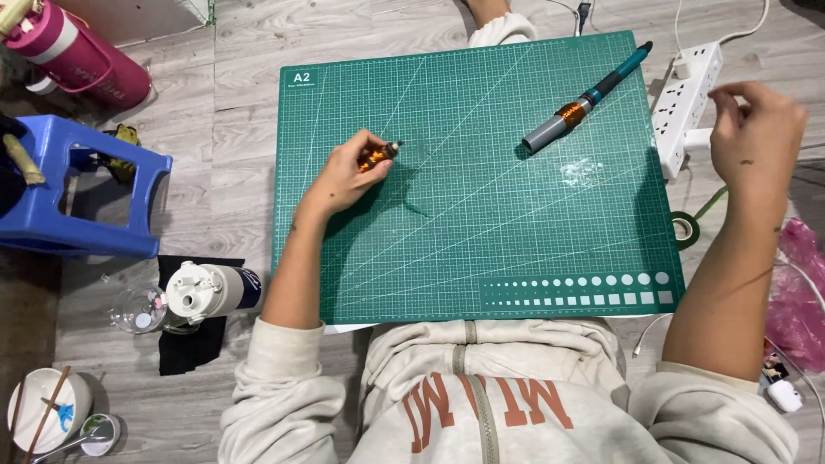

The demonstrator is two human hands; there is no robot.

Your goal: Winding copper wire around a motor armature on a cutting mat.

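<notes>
A green cutting mat (481, 249) lies on the wooden floor in front of me. My left hand (344, 176) rests on the mat's left part, closed around a small cylinder wound with copper wire (378, 156). My right hand (756, 137) hovers off the mat's right edge, beside a white power strip (687, 107), fingers pinched near a plug; I cannot tell whether it holds anything. A grey and teal pen-shaped tool with a copper coil (584, 101) lies diagonally on the mat's upper right. A whitish smear (580, 170) marks the mat below it.
A blue plastic stool (82, 185) and a pink bottle (77, 51) are at the left. A white-capped bottle (206, 290) and clear cup (137, 309) lie by my left elbow. White bowl (47, 412) bottom left. Green tape roll (685, 228) and pink bag (803, 292) at right.
</notes>
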